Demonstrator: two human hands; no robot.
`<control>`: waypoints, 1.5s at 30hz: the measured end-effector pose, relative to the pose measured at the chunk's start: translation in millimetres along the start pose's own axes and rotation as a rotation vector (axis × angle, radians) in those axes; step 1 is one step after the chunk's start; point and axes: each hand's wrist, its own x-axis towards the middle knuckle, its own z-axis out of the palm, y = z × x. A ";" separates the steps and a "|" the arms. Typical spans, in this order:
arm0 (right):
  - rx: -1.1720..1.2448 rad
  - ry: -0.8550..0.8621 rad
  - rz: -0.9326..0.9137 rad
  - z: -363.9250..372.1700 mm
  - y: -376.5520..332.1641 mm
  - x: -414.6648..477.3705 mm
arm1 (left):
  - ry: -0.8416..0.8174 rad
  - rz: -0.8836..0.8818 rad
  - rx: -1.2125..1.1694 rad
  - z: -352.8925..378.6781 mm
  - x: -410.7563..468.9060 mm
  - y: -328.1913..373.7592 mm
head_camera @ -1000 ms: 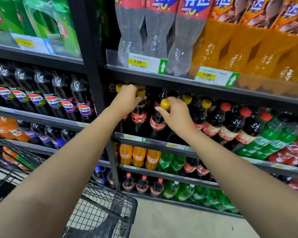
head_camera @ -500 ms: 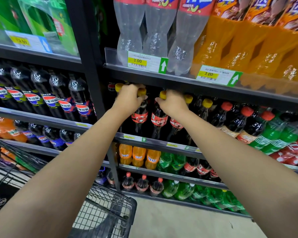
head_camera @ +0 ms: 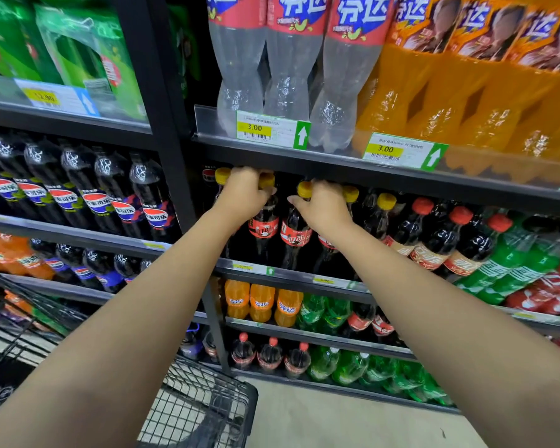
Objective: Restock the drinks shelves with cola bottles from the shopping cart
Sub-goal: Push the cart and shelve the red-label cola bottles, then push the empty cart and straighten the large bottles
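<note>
Black drinks shelf [head_camera: 291, 275], left hand [head_camera: 243, 197] and right hand [head_camera: 327, 206] fingers curled round cola bottles [head_camera: 296, 236]

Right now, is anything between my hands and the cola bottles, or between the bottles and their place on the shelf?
Nothing visible does. The left hand and the right hand grip the tops of cola bottles that stand on the shelf, in the row. The shelf above hangs close over their yellow caps.

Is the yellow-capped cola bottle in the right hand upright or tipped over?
Upright: the cola bottle stands on the shelf, cap above its label, right hand gripping its neck.
</note>
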 end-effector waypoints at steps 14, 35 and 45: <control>0.032 0.035 -0.008 -0.6 -3.7 -8.2 | 0.019 -0.027 -0.056 1.5 -7.6 1.3; -0.038 -0.611 -0.645 122.8 59.4 -171.1 | 0.444 -0.837 0.230 84.5 -301.8 -18.0; -0.174 -0.888 -0.657 177.2 96.8 -220.7 | 0.390 -1.539 0.539 152.1 -461.2 8.9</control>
